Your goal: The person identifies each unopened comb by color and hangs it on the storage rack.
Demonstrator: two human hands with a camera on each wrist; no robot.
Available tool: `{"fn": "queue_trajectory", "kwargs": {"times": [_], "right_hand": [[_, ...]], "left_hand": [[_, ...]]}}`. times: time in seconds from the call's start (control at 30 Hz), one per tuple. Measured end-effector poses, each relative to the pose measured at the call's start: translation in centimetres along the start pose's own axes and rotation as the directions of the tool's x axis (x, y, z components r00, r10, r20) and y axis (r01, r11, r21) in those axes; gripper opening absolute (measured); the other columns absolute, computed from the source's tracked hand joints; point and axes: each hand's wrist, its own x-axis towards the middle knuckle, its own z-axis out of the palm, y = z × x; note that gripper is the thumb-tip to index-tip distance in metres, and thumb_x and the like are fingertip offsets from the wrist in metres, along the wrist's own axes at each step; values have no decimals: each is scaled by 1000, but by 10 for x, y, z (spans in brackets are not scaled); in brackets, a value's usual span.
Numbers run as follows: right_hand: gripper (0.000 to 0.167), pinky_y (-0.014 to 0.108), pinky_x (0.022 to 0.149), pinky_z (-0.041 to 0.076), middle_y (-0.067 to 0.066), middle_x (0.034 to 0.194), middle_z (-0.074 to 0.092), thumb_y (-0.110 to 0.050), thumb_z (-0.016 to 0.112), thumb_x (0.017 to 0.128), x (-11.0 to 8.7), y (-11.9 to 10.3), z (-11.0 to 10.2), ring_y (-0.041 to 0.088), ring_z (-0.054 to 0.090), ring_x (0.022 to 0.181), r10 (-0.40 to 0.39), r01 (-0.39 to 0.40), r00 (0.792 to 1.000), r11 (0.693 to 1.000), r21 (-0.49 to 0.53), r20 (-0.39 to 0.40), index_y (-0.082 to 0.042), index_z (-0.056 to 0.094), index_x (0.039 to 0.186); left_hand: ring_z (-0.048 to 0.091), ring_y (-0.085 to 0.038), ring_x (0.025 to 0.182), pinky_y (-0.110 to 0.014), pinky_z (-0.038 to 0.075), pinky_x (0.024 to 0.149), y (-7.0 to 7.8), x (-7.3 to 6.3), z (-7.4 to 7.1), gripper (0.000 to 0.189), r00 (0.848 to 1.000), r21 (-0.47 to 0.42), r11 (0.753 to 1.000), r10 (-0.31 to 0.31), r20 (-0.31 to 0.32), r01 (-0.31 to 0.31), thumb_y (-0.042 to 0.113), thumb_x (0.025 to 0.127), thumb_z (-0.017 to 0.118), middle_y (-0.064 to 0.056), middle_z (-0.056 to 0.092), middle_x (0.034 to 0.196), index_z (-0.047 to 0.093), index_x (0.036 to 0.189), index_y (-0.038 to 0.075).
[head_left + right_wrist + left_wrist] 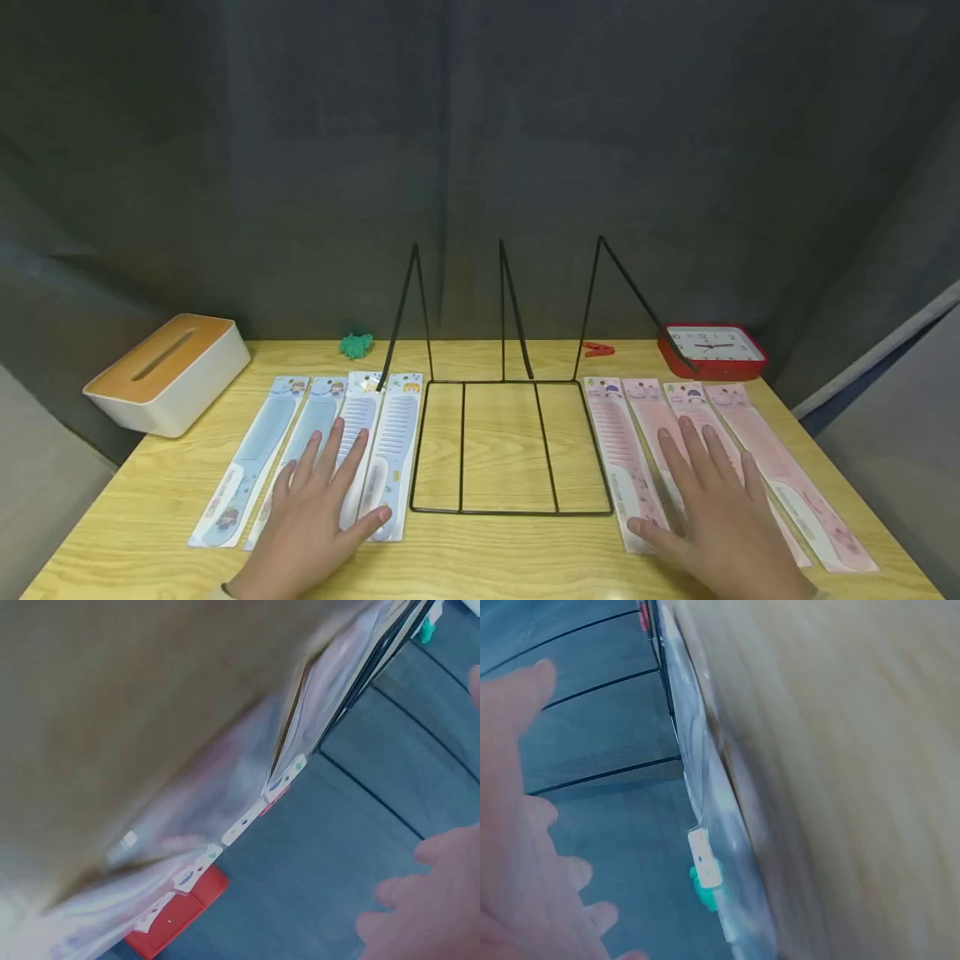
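My left hand (315, 517) is held with fingers spread over packaged blue combs (258, 442), several lying side by side on the left of the table. My right hand (716, 517) is likewise spread above several packaged pink combs (618, 442) on the right. Neither hand grips anything. Both wrist views show a gap between the fingers and the plastic packs. Between the two groups stands a black wire rack (510, 512), with a flat grid base and three tall pointed wire uprights. The hands partly hide the middle combs.
A white tissue box (202, 379) with a wooden lid sits at the back left. Toward the back edge lie a green string bundle (356, 346) and a red clip (598, 350). A red-framed clock (716, 371) lies at the back right, before a dark curtain (465, 150).
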Motion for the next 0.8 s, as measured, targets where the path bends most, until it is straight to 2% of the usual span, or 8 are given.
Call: {"fn": "queue_trajectory", "kwargs": {"times": [0.1, 0.2, 0.3, 0.37, 0.43, 0.5, 0.67, 0.8], "right_hand": [[112, 67, 113, -12, 22, 166, 11, -74, 62, 83, 16, 9, -2, 46, 9, 149, -26, 26, 1000, 1000, -5, -8, -10, 14, 162], [106, 70, 112, 12, 24, 160, 28, -67, 69, 82, 41, 18, -3, 48, 26, 144, -32, 32, 999, 999, 22, 16, -6, 27, 158], [98, 65, 98, 38, 25, 137, 56, -59, 73, 84, 70, 29, -2, 44, 54, 119, -7, -9, 995, 987, 159, 100, 0, 36, 153], [93, 58, 86, 47, 20, 117, 64, -54, 75, 85, 90, 35, 1, 35, 62, 100, 25, -65, 987, 965, 253, 157, 2, 38, 150], [87, 51, 78, 50, 15, 106, 65, -48, 75, 87, 109, 42, 7, 27, 60, 88, 53, -123, 977, 933, 339, 207, 2, 39, 149], [80, 47, 77, 49, 13, 104, 63, -43, 74, 89, 127, 48, 13, 24, 58, 86, 75, -160, 970, 914, 372, 233, 1, 41, 148], [64, 48, 77, 51, 21, 113, 63, -33, 67, 95, 163, 58, 25, 29, 62, 92, 84, -189, 961, 895, 404, 263, -1, 45, 146], [55, 45, 77, 49, 23, 113, 62, -23, 61, 94, 180, 63, 31, 29, 60, 92, 62, -190, 954, 882, 432, 292, 1, 49, 141]], "left_hand": [[26, -43, 145, -69, 31, 96, -2, 7, 6, 95, 999, -46, 999, -7, 41, 9, 69, 87, 63, -10, 17, 167, 23, 162, 25], [33, -41, 141, -68, 34, 93, -3, 15, 15, 97, 997, -118, 993, -13, 81, 22, 66, 84, 68, -6, 22, 166, 26, 161, 23], [38, -38, 137, -70, 32, 98, -1, 24, 23, 98, 994, -204, 978, -14, 107, 36, 61, 82, 74, -5, 29, 164, 31, 159, 19], [41, -37, 135, -68, 31, 102, 2, 29, 27, 99, 992, -243, 968, -23, 125, 53, 60, 79, 77, -4, 36, 161, 36, 157, 17], [44, -35, 130, -65, 33, 102, 5, 33, 31, 98, 990, -267, 962, -24, 138, 61, 60, 76, 79, -4, 42, 157, 41, 154, 14], [47, -32, 126, -61, 35, 102, 9, 37, 35, 98, 988, -271, 960, -27, 152, 68, 61, 74, 80, -3, 45, 155, 44, 152, 13], [48, -29, 122, -60, 36, 100, 13, 45, 44, 93, 986, -291, 955, -10, 166, 59, 55, 72, 84, -2, 47, 153, 52, 146, 9], [47, -29, 123, -59, 36, 99, 14, 51, 47, 89, 982, -297, 954, 14, 190, 43, 52, 72, 85, -2, 47, 152, 55, 143, 8]]}}
